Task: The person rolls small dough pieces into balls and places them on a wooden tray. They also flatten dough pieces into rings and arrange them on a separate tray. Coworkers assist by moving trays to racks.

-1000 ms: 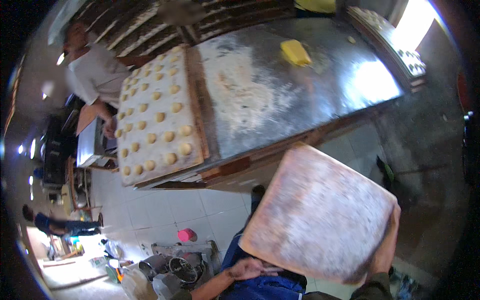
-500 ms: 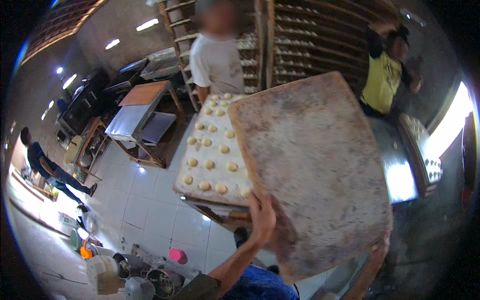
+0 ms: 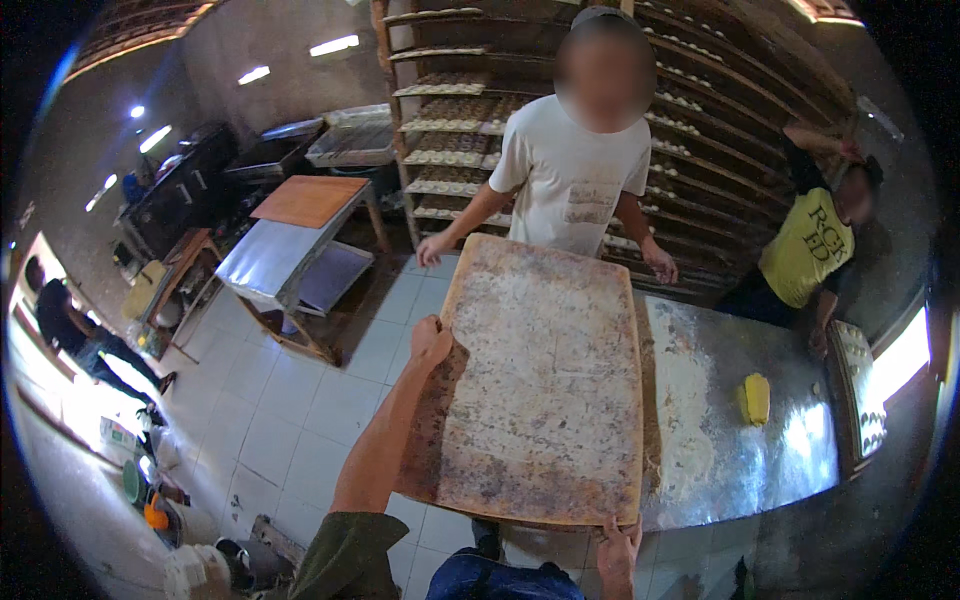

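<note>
Swung round since a moment ago and now held flat over the counter [image 3: 740, 440]: floured wooden board [image 3: 545, 385], left hand [image 3: 430, 342] clamped on its edge, right hand [image 3: 618, 545] seemingly gripping the near corner.

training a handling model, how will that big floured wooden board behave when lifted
Probably stiff: the wooden board stays flat though held only by the left hand and right hand at its edges. Likely heavy and awkward, given its width. Its floury surface may be slippery.
</note>
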Motion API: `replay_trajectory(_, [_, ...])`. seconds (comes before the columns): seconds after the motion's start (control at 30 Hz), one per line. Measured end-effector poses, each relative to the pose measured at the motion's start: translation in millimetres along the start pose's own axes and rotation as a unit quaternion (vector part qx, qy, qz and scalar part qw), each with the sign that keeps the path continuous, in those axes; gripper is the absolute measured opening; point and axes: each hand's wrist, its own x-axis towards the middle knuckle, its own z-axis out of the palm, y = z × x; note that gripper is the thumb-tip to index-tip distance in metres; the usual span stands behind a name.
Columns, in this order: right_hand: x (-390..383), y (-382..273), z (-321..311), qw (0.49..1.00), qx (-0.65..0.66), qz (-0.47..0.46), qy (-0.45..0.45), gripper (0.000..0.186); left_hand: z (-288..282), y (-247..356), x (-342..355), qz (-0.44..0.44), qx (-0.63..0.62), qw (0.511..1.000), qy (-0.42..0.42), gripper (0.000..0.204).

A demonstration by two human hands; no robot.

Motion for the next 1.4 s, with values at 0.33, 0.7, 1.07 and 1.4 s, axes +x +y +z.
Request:
replay_trajectory(0.33, [-6,-89,114,0.678,-0.693,-0.235,-0.066,0.053,-16,27,-173,0.154,0.109,0.982,0.020,0.072])
replay_trajectory(0.7, [66,-15,179,0.514,-0.787,-0.308,-0.151,0.071,-1,19,-205,0.121,0.147,0.982,-0.010,0.081])
replay_trajectory(1.07, [100,-22,131,0.673,-0.681,-0.265,0.117,0.054,0,-9,-185,-0.102,0.062,0.991,0.055,0.069])
replay_trajectory(1.4, [-20,-35,22,0.781,-0.521,-0.319,0.126,0.044,-31,-23,-259,-0.052,-0.278,0.959,0.024,0.056])
